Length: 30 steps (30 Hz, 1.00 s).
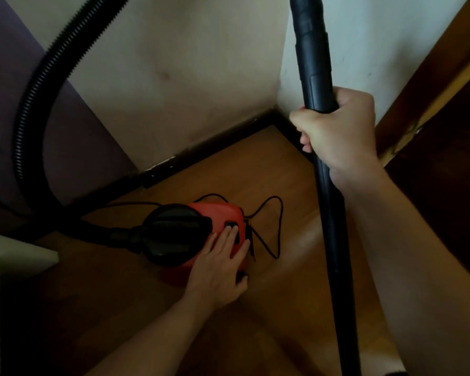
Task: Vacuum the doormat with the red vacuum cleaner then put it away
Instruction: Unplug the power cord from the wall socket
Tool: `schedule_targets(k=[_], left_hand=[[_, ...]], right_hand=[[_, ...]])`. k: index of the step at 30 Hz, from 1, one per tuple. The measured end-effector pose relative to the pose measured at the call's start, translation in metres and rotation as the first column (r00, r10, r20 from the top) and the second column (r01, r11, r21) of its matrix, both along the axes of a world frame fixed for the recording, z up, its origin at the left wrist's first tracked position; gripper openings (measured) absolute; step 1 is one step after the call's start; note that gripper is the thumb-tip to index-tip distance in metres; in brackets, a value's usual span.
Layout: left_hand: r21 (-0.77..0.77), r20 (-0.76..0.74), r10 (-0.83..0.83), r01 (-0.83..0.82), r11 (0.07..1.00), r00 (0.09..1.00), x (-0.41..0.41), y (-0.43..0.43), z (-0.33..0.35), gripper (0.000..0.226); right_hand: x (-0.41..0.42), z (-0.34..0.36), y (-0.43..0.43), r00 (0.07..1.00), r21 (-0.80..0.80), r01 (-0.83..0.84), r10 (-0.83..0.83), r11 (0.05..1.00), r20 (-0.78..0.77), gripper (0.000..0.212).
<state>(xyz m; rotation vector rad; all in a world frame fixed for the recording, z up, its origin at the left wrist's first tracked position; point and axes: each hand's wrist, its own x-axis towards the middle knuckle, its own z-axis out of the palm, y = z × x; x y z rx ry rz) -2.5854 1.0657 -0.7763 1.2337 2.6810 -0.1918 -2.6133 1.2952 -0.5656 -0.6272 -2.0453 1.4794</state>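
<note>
The red vacuum cleaner (pixel 215 213) sits on the wood floor (pixel 255 164) in the lower middle of the frame, near the wall corner. The left hand (pixel 220 270) lies flat on it with fingers straight, tips on a black button (pixel 229 223) (maybe the switch). At the right, the right hand (pixel 334 128) is wrapped tight round the black tube (pixel 314 58), likely to keep it standing up. No doormat is in sight.

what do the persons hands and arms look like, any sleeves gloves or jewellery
Both are bare. The left hand and right hand have no gloves, and no rings show on the fingers in view. The left forearm and right forearm show no sleeve, watch or bracelet along the stretch in view. No marks or tattoos can be made out in the dim light.
</note>
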Motion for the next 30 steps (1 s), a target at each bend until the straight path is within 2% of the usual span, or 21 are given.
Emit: schedule_targets(k=[4, 7, 12, 14, 18, 23, 26, 30], left_hand=[[-0.017, 0.011, -0.025, 0.025, 1.000, 1.000, -0.003, -0.006, 0.003, 0.082], [0.025, 0.002, -0.034, 0.034, 0.999, 0.999, -0.008, -0.008, 0.004, 0.085], [0.056, 0.105, -0.006, 0.000, 0.998, 0.994, -0.014, -0.009, 0.009, 0.089], [0.075, 0.103, -0.041, 0.033, 0.997, 0.994, -0.019, -0.012, 0.006, 0.087], [0.003, 0.116, -0.076, 0.076, 0.997, 0.990, -0.022, -0.013, 0.005, 0.087], [0.049, 0.084, -0.121, 0.117, 0.992, 0.989, -0.025, -0.011, 0.008, 0.088], [0.057, 0.125, -0.089, 0.083, 0.995, 0.988, -0.026, -0.008, 0.013, 0.093], [-0.020, 0.099, -0.121, 0.123, 0.992, 0.988, -0.025, -0.007, 0.016, 0.093]], right_hand=[[0.003, 0.002, -0.002, 1.000, -0.006, 0.009, -0.009, 1.000, 0.011, 0.015], [0.006, 0.005, -0.006, 1.000, -0.009, 0.016, -0.016, 1.000, 0.000, 0.015], [0.012, 0.008, -0.014, 1.000, 0.012, 0.024, -0.024, 1.000, -0.004, 0.011], [0.013, 0.010, -0.017, 1.000, 0.029, 0.017, -0.017, 0.999, -0.002, 0.010], [0.012, 0.008, -0.023, 1.000, 0.073, 0.027, -0.028, 0.997, 0.008, 0.011], [0.012, 0.008, -0.026, 0.999, 0.114, 0.036, -0.037, 0.993, 0.011, 0.010], [0.011, 0.008, -0.026, 0.999, 0.131, 0.041, -0.044, 0.990, 0.021, 0.008], [0.012, 0.009, -0.028, 0.999, 0.118, 0.046, -0.049, 0.992, 0.024, 0.007]])
